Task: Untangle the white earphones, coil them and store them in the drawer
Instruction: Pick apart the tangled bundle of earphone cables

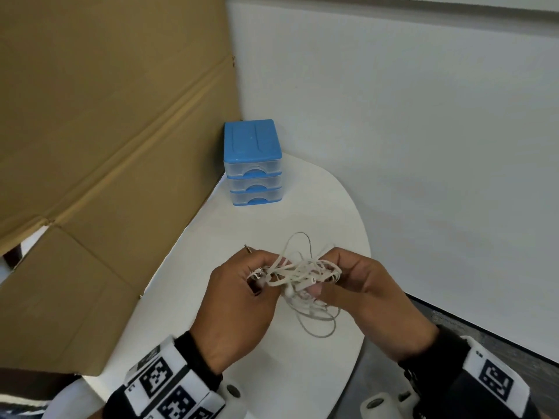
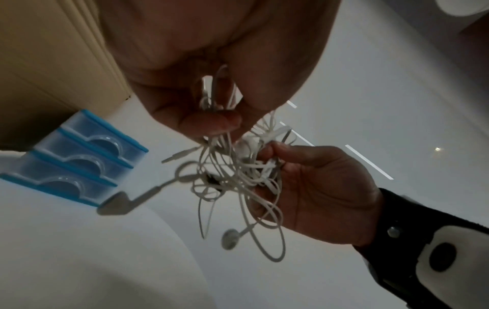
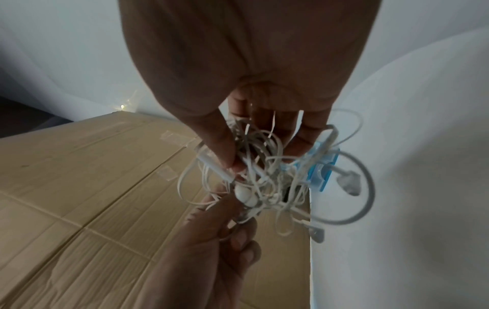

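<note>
- Two hands on one tangle: white earphones [image 1: 298, 278] bunched in the air above the white counter [image 1: 272, 225], between both my hands.
- My left hand [image 1: 242, 300] pinches strands at the left side of the knot, fingers curled; jack plug [image 1: 248, 249] pokes out past its knuckles.
- My right hand [image 1: 367, 293] grips the right side, thumb and fingers curled into the cords.
- Loops hang below the hands; one earbud [image 2: 229, 238] dangles low, seen from left wrist.
- Blue drawer unit [image 1: 253, 161], three clear drawers all closed, sits well apart at the counter's far end.
- Cardboard box [image 1: 99, 146] stands just beside it, to the left.
</note>
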`<act>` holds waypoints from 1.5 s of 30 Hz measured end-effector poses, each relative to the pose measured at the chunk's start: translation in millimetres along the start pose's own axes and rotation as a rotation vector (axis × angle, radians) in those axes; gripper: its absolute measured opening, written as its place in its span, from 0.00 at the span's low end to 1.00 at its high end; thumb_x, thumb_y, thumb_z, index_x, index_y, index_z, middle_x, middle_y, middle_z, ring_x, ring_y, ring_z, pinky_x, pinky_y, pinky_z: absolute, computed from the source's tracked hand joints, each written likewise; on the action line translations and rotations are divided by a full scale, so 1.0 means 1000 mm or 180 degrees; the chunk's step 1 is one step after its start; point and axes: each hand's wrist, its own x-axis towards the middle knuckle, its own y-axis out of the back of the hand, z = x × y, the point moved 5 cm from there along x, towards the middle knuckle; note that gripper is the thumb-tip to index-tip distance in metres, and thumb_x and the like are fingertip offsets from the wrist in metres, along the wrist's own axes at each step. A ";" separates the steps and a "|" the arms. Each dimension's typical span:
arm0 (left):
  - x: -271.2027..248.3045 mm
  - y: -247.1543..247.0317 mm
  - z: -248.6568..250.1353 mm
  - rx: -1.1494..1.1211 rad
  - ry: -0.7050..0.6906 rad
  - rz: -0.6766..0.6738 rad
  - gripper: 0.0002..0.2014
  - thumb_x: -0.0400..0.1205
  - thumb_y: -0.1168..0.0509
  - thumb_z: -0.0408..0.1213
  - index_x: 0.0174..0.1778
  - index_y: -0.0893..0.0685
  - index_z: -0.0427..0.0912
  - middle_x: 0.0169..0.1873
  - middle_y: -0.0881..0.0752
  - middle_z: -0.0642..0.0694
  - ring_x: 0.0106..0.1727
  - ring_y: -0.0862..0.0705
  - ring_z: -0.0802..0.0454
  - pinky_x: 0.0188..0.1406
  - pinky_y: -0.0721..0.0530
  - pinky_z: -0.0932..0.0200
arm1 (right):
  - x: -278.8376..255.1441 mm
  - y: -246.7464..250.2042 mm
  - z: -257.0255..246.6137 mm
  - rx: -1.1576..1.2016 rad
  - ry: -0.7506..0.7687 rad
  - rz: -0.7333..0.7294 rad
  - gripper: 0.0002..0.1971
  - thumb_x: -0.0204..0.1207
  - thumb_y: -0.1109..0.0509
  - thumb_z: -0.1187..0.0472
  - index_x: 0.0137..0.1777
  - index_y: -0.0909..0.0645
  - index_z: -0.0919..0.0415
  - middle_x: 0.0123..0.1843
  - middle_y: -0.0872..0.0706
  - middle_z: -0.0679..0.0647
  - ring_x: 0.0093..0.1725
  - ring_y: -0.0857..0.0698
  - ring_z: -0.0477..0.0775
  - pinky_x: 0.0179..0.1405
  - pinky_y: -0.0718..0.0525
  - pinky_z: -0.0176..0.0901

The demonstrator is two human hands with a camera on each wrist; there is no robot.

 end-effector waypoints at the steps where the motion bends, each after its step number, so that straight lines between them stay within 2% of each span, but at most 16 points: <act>1: -0.001 0.000 -0.001 -0.0096 0.0018 0.0121 0.19 0.75 0.30 0.21 0.42 0.10 0.55 0.40 0.11 0.54 0.41 0.13 0.56 0.37 0.18 0.66 | -0.002 -0.004 0.001 -0.0061 -0.0016 -0.0131 0.04 0.68 0.24 0.69 0.41 0.16 0.64 0.40 0.12 0.59 0.40 0.16 0.54 0.40 0.18 0.37; 3: -0.002 0.001 -0.002 -0.0349 0.0046 0.0313 0.21 0.73 0.30 0.18 0.42 0.12 0.55 0.41 0.10 0.50 0.41 0.12 0.54 0.38 0.14 0.58 | -0.006 -0.011 -0.002 -0.0321 -0.0040 -0.0381 0.06 0.66 0.19 0.61 0.41 0.13 0.56 0.41 0.10 0.54 0.43 0.15 0.52 0.45 0.18 0.40; 5: -0.002 0.004 0.000 -0.0505 -0.0109 0.0461 0.22 0.73 0.30 0.18 0.42 0.12 0.56 0.42 0.11 0.52 0.40 0.12 0.55 0.37 0.14 0.61 | -0.007 -0.016 -0.007 -0.0258 -0.0014 -0.0482 0.17 0.66 0.18 0.49 0.48 0.13 0.58 0.46 0.09 0.57 0.47 0.13 0.53 0.51 0.18 0.43; 7: -0.002 0.007 0.006 -0.0576 -0.0451 0.0458 0.17 0.76 0.31 0.23 0.46 0.10 0.53 0.47 0.12 0.55 0.45 0.11 0.54 0.40 0.15 0.64 | -0.006 -0.013 -0.010 0.0170 -0.0130 -0.0243 0.30 0.65 0.22 0.38 0.58 0.18 0.61 0.46 0.10 0.67 0.47 0.13 0.56 0.51 0.17 0.41; 10: -0.003 0.007 0.010 -0.0589 -0.0842 0.0278 0.14 0.75 0.31 0.23 0.45 0.08 0.46 0.53 0.13 0.53 0.52 0.11 0.49 0.47 0.15 0.62 | -0.003 -0.004 -0.008 0.0231 -0.0623 0.0240 0.29 0.70 0.35 0.28 0.62 0.18 0.48 0.40 0.13 0.73 0.41 0.14 0.61 0.48 0.16 0.45; 13: -0.005 -0.001 0.011 -0.0637 -0.1001 -0.0029 0.08 0.73 0.25 0.28 0.41 0.08 0.46 0.59 0.15 0.51 0.47 0.10 0.49 0.51 0.15 0.58 | -0.002 -0.003 -0.006 0.0012 -0.0750 0.0254 0.18 0.78 0.38 0.44 0.62 0.18 0.48 0.34 0.11 0.63 0.34 0.13 0.55 0.42 0.17 0.44; 15: -0.006 -0.005 0.011 -0.0803 -0.0969 -0.0209 0.05 0.71 0.24 0.33 0.39 0.08 0.48 0.60 0.16 0.47 0.48 0.10 0.46 0.52 0.13 0.50 | -0.001 -0.008 -0.006 -0.0224 -0.0673 0.0091 0.10 0.81 0.34 0.57 0.60 0.16 0.47 0.32 0.11 0.56 0.31 0.15 0.50 0.37 0.22 0.43; 18: -0.003 -0.006 0.008 -0.1025 -0.0859 -0.0434 0.03 0.70 0.25 0.33 0.36 0.09 0.46 0.61 0.15 0.45 0.57 0.12 0.47 0.56 0.13 0.42 | 0.000 -0.007 -0.002 -0.0476 -0.0508 0.0039 0.10 0.80 0.29 0.66 0.56 0.14 0.52 0.35 0.11 0.57 0.31 0.17 0.49 0.29 0.25 0.37; 21: 0.001 -0.006 0.007 -0.1362 -0.0671 -0.0644 0.03 0.70 0.27 0.32 0.34 0.09 0.44 0.63 0.15 0.44 0.62 0.13 0.42 0.58 0.14 0.45 | 0.001 0.002 -0.007 -0.0442 -0.0378 0.0330 0.09 0.76 0.28 0.73 0.53 0.14 0.63 0.30 0.12 0.54 0.24 0.20 0.45 0.23 0.26 0.29; 26: 0.003 -0.006 0.013 -0.1744 -0.0428 -0.1129 0.07 0.71 0.25 0.33 0.28 0.12 0.47 0.65 0.16 0.41 0.61 0.13 0.38 0.55 0.16 0.53 | 0.001 0.010 -0.015 -0.0537 -0.0293 0.0388 0.06 0.76 0.26 0.69 0.50 0.13 0.60 0.27 0.13 0.58 0.20 0.27 0.52 0.21 0.28 0.33; 29: 0.001 -0.006 0.015 -0.2070 -0.0245 -0.1435 0.10 0.71 0.22 0.39 0.29 0.17 0.46 0.66 0.17 0.37 0.64 0.15 0.37 0.56 0.17 0.54 | 0.000 0.014 -0.020 -0.0772 0.0073 0.0635 0.01 0.74 0.23 0.65 0.43 0.13 0.60 0.23 0.16 0.53 0.22 0.25 0.50 0.25 0.27 0.38; 33: 0.002 -0.006 0.015 -0.2190 0.0143 -0.1472 0.09 0.63 0.29 0.30 0.31 0.16 0.51 0.62 0.14 0.42 0.61 0.16 0.40 0.53 0.19 0.55 | -0.003 0.013 -0.030 -0.0926 0.0521 0.0876 0.05 0.74 0.23 0.61 0.38 0.14 0.59 0.30 0.16 0.52 0.31 0.22 0.47 0.30 0.26 0.41; 36: 0.000 -0.005 0.018 -0.2378 0.0396 -0.1434 0.08 0.62 0.21 0.42 0.34 0.11 0.55 0.54 0.12 0.45 0.54 0.14 0.41 0.50 0.18 0.55 | -0.002 0.013 -0.033 -0.0743 0.0576 0.0827 0.06 0.77 0.25 0.65 0.40 0.17 0.65 0.37 0.11 0.59 0.36 0.16 0.58 0.35 0.20 0.44; 38: 0.003 -0.004 0.010 -0.2268 0.0579 -0.1129 0.10 0.62 0.19 0.46 0.31 0.13 0.49 0.51 0.10 0.45 0.50 0.12 0.44 0.46 0.18 0.59 | -0.001 0.013 -0.033 -0.0591 0.0494 0.0738 0.05 0.77 0.26 0.68 0.42 0.18 0.68 0.40 0.10 0.64 0.38 0.14 0.61 0.35 0.19 0.39; 41: 0.009 0.001 -0.003 -0.1917 0.0513 -0.0612 0.15 0.65 0.24 0.36 0.24 0.27 0.44 0.53 0.09 0.42 0.47 0.11 0.45 0.40 0.17 0.60 | -0.001 0.012 -0.034 -0.0505 0.0416 0.0612 0.01 0.70 0.28 0.72 0.41 0.17 0.67 0.36 0.10 0.60 0.32 0.17 0.48 0.30 0.24 0.31; 45: 0.011 0.001 -0.004 -0.1859 0.0306 -0.0493 0.11 0.68 0.35 0.19 0.35 0.30 0.35 0.55 0.10 0.41 0.46 0.09 0.43 0.40 0.15 0.60 | -0.003 0.010 -0.034 -0.0627 0.0333 0.0491 0.04 0.67 0.26 0.67 0.41 0.13 0.62 0.32 0.11 0.54 0.29 0.21 0.48 0.27 0.27 0.32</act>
